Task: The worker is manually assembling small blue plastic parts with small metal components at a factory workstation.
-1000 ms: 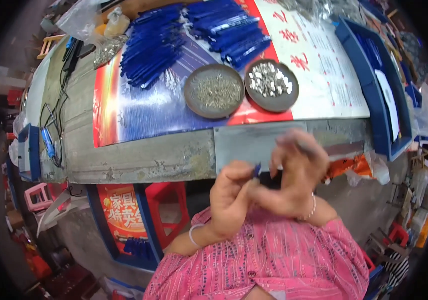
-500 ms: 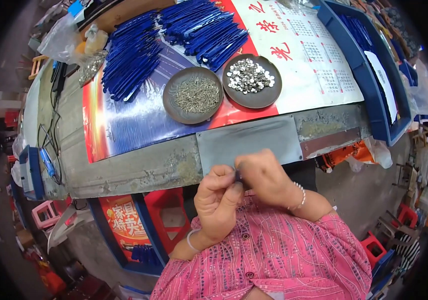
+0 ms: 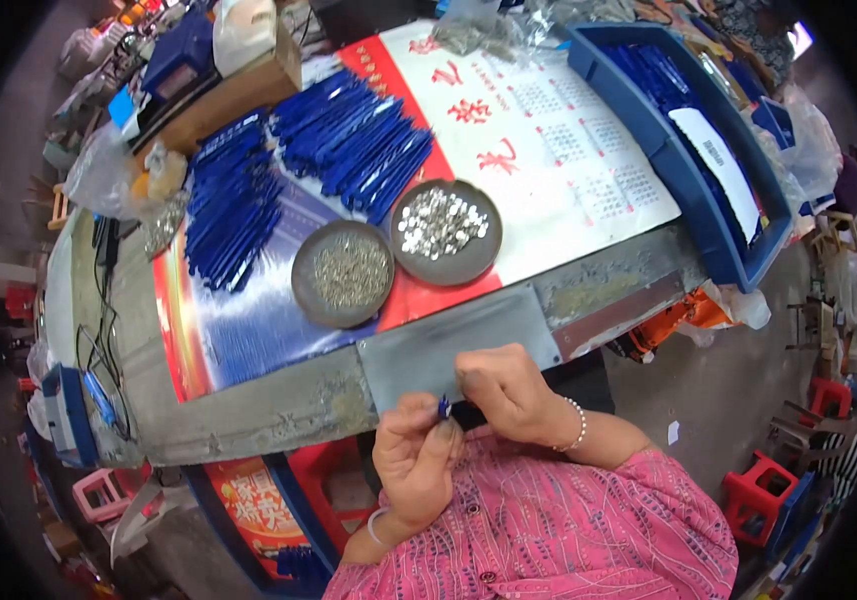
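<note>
My left hand (image 3: 417, 462) is closed, pinching a small dark blue piece (image 3: 444, 407) between thumb and fingertips; most of it is covered. My right hand (image 3: 509, 392) is just to the right, fingers curled and thumb pressed in, a little apart from the left. Whatever it may hold is hidden. Both hands are in front of a grey plate (image 3: 414, 358) at the table's near edge. Beyond lie a dark dish of small metal pins (image 3: 351, 275) and a dark dish of round silvery pieces (image 3: 443, 222), side by side.
Two heaps of long blue parts (image 3: 234, 205) cover the table's back left. A calendar sheet (image 3: 559, 160) lies under the dishes. At right stands a blue bin (image 3: 634, 120) with more blue parts. Cables (image 3: 104, 340) run at left; a red stool (image 3: 757, 495) stands on the floor.
My hands have separated slightly, baring the blue piece in my left fingers. The view has shifted, so the table and dishes sit lower and further left.
</note>
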Demonstrator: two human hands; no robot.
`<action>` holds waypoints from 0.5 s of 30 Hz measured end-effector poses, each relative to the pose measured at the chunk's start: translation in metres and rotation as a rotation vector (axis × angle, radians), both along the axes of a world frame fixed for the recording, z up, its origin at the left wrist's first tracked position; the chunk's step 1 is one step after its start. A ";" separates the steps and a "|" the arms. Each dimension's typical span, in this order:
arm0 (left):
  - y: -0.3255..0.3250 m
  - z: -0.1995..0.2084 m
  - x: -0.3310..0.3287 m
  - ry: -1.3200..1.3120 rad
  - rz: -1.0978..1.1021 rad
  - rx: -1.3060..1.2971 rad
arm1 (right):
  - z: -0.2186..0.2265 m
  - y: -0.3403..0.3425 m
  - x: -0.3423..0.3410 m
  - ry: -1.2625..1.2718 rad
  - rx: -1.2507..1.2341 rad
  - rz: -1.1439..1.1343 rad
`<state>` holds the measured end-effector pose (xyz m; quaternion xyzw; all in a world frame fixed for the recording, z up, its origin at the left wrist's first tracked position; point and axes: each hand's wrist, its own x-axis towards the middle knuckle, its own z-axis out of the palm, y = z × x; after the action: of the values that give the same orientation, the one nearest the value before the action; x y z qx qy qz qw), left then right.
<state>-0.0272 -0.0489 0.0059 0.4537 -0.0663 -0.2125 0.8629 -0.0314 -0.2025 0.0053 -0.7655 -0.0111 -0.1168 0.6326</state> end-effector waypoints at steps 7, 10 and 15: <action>-0.002 0.007 0.007 0.017 -0.029 0.067 | 0.003 -0.018 -0.010 -0.050 -0.056 -0.010; 0.004 0.022 0.023 0.052 -0.110 0.267 | 0.007 -0.044 -0.022 0.012 -0.123 -0.109; 0.001 0.021 0.063 -0.194 -0.268 0.526 | -0.011 -0.063 -0.049 -0.050 -0.205 -0.233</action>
<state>0.0354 -0.0477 0.0268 0.6668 -0.1502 -0.2903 0.6697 -0.0807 -0.2651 -0.0056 -0.8191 0.0505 -0.2067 0.5328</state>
